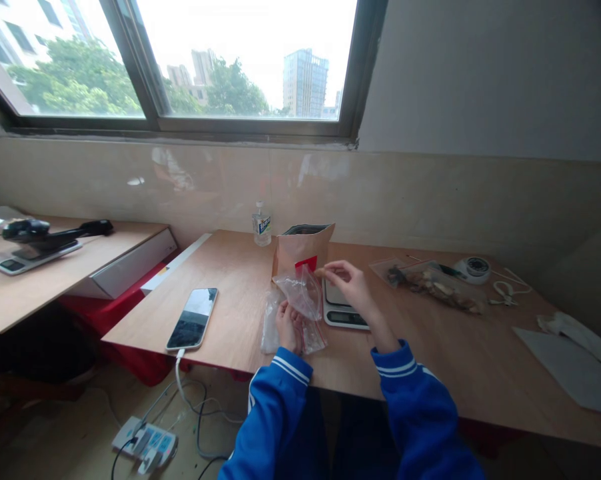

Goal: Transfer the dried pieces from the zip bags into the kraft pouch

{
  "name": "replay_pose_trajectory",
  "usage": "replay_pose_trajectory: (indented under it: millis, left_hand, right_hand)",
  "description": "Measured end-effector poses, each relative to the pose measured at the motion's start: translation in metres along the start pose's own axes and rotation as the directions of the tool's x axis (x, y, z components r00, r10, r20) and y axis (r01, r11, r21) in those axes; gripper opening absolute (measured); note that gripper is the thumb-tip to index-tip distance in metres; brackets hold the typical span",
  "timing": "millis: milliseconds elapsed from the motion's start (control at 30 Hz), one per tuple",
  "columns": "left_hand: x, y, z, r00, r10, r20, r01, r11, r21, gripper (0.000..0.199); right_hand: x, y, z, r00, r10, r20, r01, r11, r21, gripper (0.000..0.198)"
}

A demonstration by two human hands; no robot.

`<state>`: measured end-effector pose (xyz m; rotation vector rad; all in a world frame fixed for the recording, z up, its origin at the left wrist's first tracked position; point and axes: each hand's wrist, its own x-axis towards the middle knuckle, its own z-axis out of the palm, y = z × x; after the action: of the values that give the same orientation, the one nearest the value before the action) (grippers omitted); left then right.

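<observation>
We could read no words or numbers for certain. The printed label (264,225) on the clear bottle (260,239) was too small for us, as were the markings on the power strip (155,441); the white scale's display (347,319) showed us no legible digits.

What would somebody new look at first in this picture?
Probably the bright blue sleeves with white stripes, reaching up from the bottom edge: the left hand holds a clear, thin plastic bag, while the right hand seems to pinch a small tan piece beside it. Just behind them, an upright brown paper bag stands on the light wooden table. At the top, a wide, grey-framed window glows with daylight.
</observation>
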<state>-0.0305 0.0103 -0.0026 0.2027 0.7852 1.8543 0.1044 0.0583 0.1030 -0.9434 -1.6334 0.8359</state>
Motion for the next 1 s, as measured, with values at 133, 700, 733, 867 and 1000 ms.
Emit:
replay_pose_trajectory:
  millis: [133,700,733,867,1000]
  left_hand:
    - [0.0,0.0,0.0,1.0,-0.014,-0.009,0.013,1.0,-0.007,0.011]
    - [-0.003,0.001,0.003,0.998,-0.064,0.007,0.063,0.994,0.092,0.011]
    - [-0.004,0.002,0.005,0.997,-0.074,0.033,0.071,0.992,0.101,0.01]
    - [-0.009,0.003,0.009,0.979,-0.07,0.194,0.048,0.992,0.115,0.01]
    - [-0.009,0.004,0.01,0.965,-0.126,0.23,0.077,0.975,0.21,0.013]
  right_hand:
    - [0.062,-0.031,-0.006,0.957,-0.231,-0.177,0.225,0.973,-0.051,0.031]
    - [0.042,-0.018,0.006,0.914,-0.375,-0.154,0.324,0.904,-0.279,0.034]
    - [0.026,-0.011,0.009,0.939,-0.29,-0.188,0.238,0.937,-0.255,0.035]
    - [-0.025,0.03,0.021,0.975,0.122,-0.183,-0.139,0.987,-0.085,0.047]
    - [-0.038,0.056,0.008,0.923,0.299,-0.24,-0.236,0.937,0.258,0.042]
